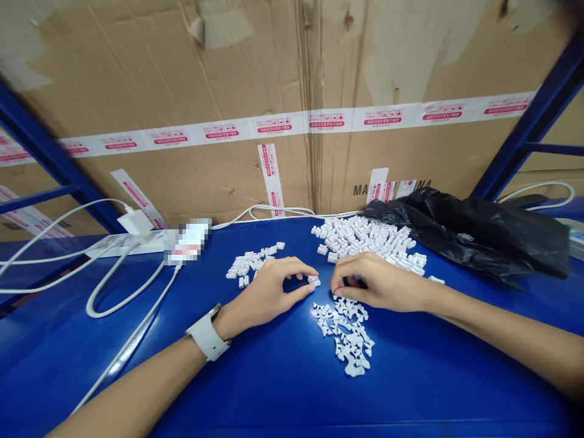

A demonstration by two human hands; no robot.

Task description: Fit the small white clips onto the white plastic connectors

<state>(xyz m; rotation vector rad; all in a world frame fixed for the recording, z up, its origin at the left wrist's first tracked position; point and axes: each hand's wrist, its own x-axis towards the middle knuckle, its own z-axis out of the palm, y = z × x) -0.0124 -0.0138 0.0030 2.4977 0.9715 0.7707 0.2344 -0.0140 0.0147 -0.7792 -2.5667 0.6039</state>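
Observation:
Between the thumb and forefinger of my left hand (271,289) is a small white plastic piece (314,280), low over the blue table. My right hand (371,280) is closed in a pinch just to the right of it; whatever its fingertips hold is hidden. Under and below those fingertips lie loose, flat, bone-shaped white pieces (353,347). Behind my right hand spreads a large heap of small white blocky pieces (360,234), partly covered by the hand. Beyond my left hand is a smaller group of similar white blocky pieces (246,263).
A black plastic bag (479,234) lies at the back right. On the left are a power strip (123,245) with a white plug (135,220), white cables (137,331) and a pixelated object (189,242). Taped cardboard (228,170) stands behind the blue table (274,389), between blue metal posts.

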